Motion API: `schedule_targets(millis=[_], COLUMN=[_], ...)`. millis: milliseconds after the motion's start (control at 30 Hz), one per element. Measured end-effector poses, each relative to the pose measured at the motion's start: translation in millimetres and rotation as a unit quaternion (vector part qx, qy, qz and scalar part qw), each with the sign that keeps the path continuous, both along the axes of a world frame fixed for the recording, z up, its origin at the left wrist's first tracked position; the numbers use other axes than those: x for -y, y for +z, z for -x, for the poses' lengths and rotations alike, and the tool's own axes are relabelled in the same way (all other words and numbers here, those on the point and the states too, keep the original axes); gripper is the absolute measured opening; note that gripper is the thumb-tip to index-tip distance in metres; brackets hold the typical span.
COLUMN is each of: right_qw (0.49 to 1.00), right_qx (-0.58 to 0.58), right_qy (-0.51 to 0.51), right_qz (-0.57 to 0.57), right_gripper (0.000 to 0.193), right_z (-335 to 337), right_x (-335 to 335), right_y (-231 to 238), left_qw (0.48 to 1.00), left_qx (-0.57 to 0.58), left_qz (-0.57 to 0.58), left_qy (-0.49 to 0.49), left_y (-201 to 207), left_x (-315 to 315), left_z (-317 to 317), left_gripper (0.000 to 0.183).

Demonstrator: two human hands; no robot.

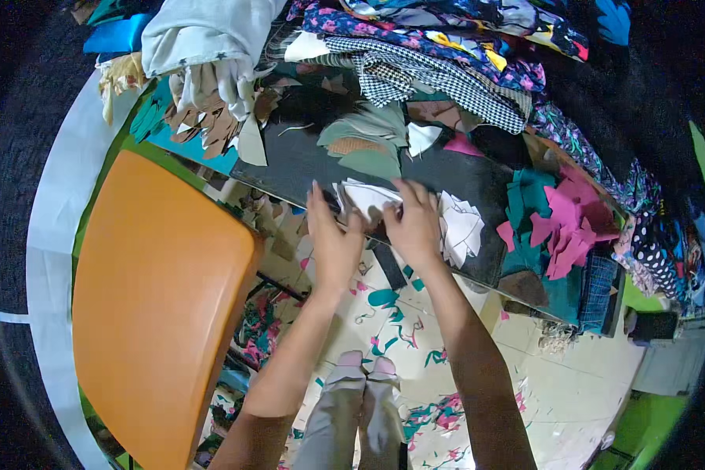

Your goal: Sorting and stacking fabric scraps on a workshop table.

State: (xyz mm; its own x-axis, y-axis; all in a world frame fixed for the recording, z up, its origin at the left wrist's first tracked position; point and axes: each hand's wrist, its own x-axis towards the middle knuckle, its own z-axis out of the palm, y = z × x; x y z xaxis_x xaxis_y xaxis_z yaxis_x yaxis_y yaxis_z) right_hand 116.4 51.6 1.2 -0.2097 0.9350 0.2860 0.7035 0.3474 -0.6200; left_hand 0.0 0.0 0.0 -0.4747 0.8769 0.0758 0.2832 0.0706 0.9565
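At the near edge of the dark table lies a small stack of white cut pieces [363, 194], thin and flat, with uneven edges. My left hand [335, 244] is at the stack's left side, its fingers stretched out and its thumb turned toward the pieces. On the other side my right hand [415, 225] touches the stack, with its thumb and slightly bent fingers apart. A second pile of white pieces [464, 227] is fanned out just right of my right hand. Beyond the stack is a pile of grey-green cut pieces [366, 133].
Pink pieces [572, 223] and teal pieces [526, 205] lie at the right of the table [286, 168]. Brown pieces [205, 121] are at the left. Folded patterned cloth [439, 78] runs along the back. An orange chair [160, 305] stands at my left. Scraps litter the tiled floor [517, 352].
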Motion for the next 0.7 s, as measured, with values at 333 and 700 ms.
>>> schedule_targets(millis=[333, 700], right_qw=[0.955, 0.97], right_qx=[0.245, 0.193], right_qy=[-0.163, -0.146], right_qz=[0.019, -0.017], right_gripper=[0.048, 0.036], right_z=[-105, -99], right_x=[7, 28], right_y=[-4, -3], left_qw=[0.975, 0.971], left_qx=[-0.124, -0.094], left_qz=[-0.085, -0.046], left_qy=[-0.161, -0.214], left_y=[17, -2], left_x=[16, 3], left_z=[-52, -87], left_gripper=[0.027, 0.023])
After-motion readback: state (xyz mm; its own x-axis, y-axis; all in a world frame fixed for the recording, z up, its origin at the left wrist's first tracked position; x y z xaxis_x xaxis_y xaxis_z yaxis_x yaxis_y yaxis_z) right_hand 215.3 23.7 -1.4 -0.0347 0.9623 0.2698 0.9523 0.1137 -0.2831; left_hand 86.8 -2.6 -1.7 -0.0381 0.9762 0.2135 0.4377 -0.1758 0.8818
